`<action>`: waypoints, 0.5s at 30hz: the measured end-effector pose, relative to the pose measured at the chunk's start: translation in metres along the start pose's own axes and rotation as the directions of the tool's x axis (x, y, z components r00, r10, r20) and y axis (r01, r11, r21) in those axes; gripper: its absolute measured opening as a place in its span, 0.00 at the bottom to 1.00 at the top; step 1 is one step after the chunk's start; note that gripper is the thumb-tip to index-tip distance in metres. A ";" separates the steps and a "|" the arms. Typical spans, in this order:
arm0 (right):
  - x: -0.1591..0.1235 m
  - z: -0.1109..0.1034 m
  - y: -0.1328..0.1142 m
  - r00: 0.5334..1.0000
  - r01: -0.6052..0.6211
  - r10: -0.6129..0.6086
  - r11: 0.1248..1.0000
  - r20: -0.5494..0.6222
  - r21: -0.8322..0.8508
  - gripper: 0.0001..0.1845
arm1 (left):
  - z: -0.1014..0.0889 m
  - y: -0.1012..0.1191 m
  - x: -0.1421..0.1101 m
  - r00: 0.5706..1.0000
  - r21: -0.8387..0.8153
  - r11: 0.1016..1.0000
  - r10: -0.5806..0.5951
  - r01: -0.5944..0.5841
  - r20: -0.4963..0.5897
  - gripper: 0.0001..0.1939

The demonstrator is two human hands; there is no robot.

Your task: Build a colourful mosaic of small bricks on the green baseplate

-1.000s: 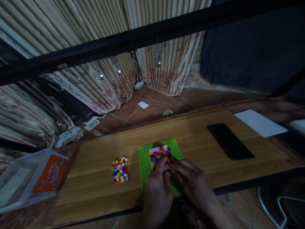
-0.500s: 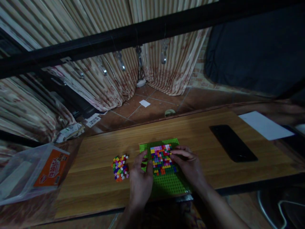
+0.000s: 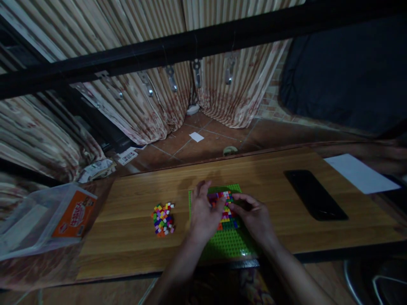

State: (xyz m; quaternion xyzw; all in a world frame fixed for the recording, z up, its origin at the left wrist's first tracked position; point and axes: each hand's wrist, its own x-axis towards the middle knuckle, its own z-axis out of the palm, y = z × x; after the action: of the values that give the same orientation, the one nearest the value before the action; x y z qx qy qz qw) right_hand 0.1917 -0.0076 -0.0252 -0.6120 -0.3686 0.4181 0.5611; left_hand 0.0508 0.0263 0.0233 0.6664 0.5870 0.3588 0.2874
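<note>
A green studded baseplate (image 3: pixel 229 242) lies near the front edge of a wooden table (image 3: pixel 133 237). A patch of small multicoloured bricks (image 3: pixel 226 210) is pressed onto its far half. My left hand (image 3: pixel 203 212) lies flat over the left part of that patch, fingers stretched out. My right hand (image 3: pixel 252 216) rests on the patch's right side, its fingers curled down onto the bricks; I cannot make out whether they pinch anything. A loose pile of small coloured bricks (image 3: pixel 163 219) sits on the table left of the plate.
A black phone (image 3: pixel 314 200) lies on the table to the right, with a white sheet (image 3: pixel 361 173) beyond it. A clear bag with an orange label (image 3: pixel 47 218) hangs off the left end. Striped curtains and a black bar are behind.
My left hand has slid forward from the plate's left edge onto the brick patch. My right hand stays at the patch's right side. The view has shifted slightly.
</note>
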 end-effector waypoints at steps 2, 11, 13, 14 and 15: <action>0.000 0.000 -0.001 1.000 0.003 -0.003 1.000 0.010 0.002 0.20 | 0.007 0.004 0.007 0.999 0.044 0.999 -0.019 0.018 0.043 0.29; 0.003 -0.005 0.004 0.994 -0.013 0.011 1.000 0.105 0.020 0.19 | 0.021 -0.009 0.014 0.984 -0.042 0.994 -0.089 0.097 0.155 0.26; 0.002 -0.006 0.002 0.991 -0.023 0.018 0.999 0.130 0.041 0.20 | 0.022 -0.010 0.013 0.985 -0.040 0.996 -0.079 0.086 0.152 0.23; 0.001 -0.007 0.002 0.990 -0.025 0.018 0.998 0.140 0.052 0.20 | 0.022 -0.010 0.013 0.986 -0.036 0.996 -0.075 0.081 0.147 0.22; 0.001 -0.008 0.001 0.989 -0.029 0.019 0.997 0.149 0.065 0.20 | 0.023 -0.010 0.013 0.988 -0.030 0.997 -0.070 0.075 0.141 0.20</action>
State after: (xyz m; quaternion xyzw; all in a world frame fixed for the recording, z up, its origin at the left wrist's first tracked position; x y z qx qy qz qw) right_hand 0.1990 -0.0100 -0.0261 -0.5645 -0.3876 0.4811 0.5474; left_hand 0.0646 0.0409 0.0040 0.6630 0.5827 0.3108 0.3524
